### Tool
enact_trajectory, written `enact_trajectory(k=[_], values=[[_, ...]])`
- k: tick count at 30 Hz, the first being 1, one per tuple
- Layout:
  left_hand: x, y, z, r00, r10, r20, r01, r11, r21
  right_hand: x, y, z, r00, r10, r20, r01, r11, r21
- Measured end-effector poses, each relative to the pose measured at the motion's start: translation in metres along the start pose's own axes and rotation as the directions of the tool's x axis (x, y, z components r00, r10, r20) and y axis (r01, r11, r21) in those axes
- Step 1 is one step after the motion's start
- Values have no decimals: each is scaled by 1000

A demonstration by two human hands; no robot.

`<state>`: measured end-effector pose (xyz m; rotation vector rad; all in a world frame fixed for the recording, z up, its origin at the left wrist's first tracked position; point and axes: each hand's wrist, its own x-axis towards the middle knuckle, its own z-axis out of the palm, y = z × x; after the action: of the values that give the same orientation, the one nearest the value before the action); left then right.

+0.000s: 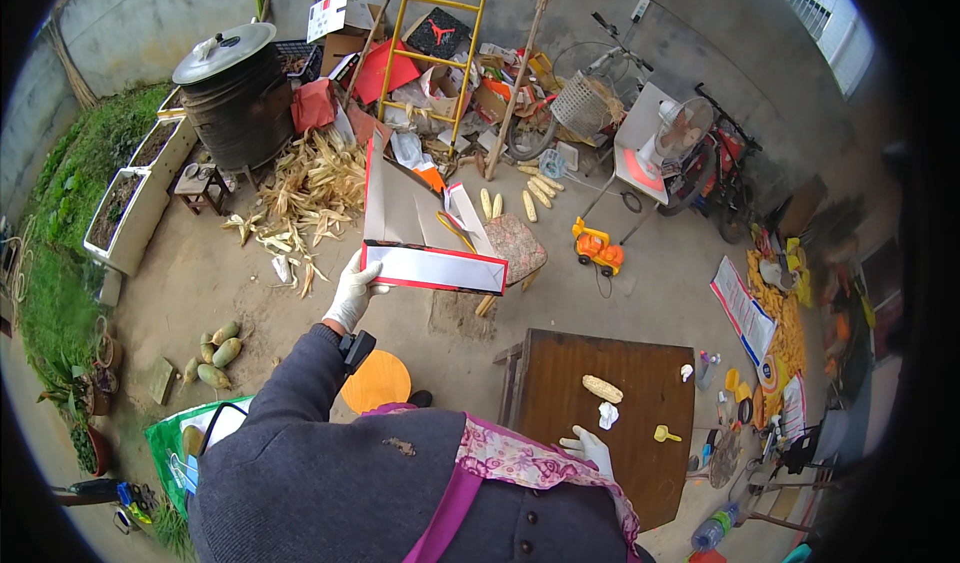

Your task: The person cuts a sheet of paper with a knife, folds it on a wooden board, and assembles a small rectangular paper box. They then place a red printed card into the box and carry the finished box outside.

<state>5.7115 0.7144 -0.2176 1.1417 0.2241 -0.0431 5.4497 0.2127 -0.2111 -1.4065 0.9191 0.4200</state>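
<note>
My left hand, in a white glove, is held out ahead with its fingers closed on the near left corner of an opened cardboard box. The box has a white side, red edges and a greyish inside, and one tall flap stands up. In a white glove too, my right hand is over the near left part of a brown wooden table, fingers apart and holding nothing. Beyond it on the table lie a corn cob, a crumpled white wad and a small yellow scoop.
A patterned stool stands just beyond the box. Corn cobs and a heap of husks lie on the ground. Farther off are a yellow ladder, a dark drum and an orange toy truck. A round wooden stool is close by.
</note>
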Motion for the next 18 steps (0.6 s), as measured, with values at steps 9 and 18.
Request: enact_trajectory(k=[9, 18], values=[[134, 46, 55, 987, 159, 28, -157, 987, -42, 108, -63, -9, 980, -145, 135, 170, 966, -196], [224, 94, 112, 984, 176, 28, -176, 984, -15, 212, -240, 52, 936, -170, 307, 176, 984, 9]])
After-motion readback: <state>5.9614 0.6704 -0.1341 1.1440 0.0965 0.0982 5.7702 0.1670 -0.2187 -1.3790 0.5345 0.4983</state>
